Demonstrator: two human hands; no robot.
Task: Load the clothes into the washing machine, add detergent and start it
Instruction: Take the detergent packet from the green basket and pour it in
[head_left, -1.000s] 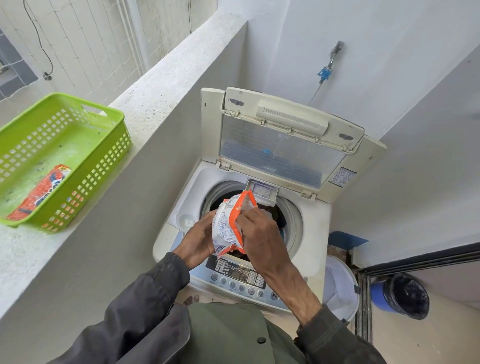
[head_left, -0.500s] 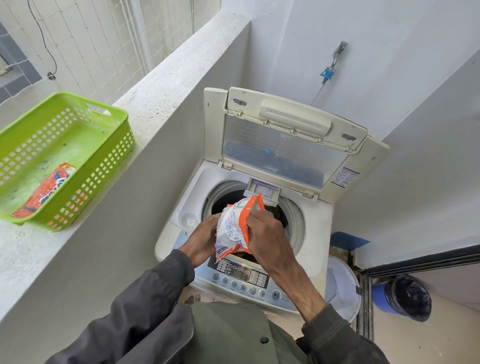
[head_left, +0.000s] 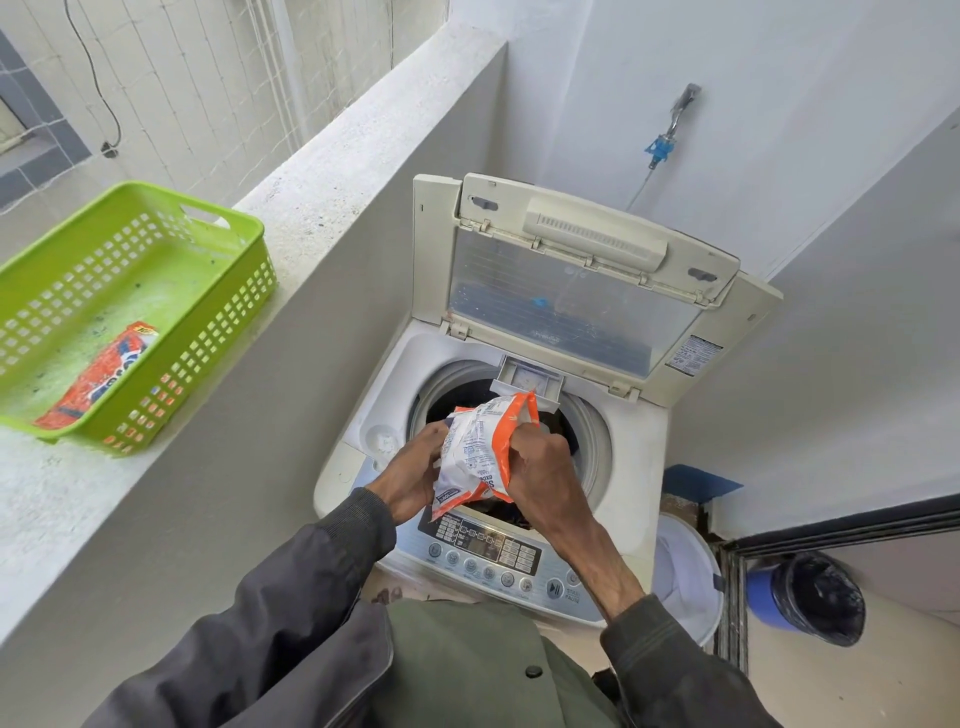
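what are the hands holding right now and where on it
Both hold one orange-and-white detergent packet over the open washing machine: the left hand grips its left side, the right hand its orange right edge near the top.

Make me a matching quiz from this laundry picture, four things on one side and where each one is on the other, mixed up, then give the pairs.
Things:
1. detergent packet
2. green basket
3. washing machine lid
4. blue bin

Places or states:
A. on the floor, lower right
B. held by the left hand and right hand over the drum
C. on the concrete ledge
D. raised open

Pairs: 1-B, 2-C, 3-D, 4-A
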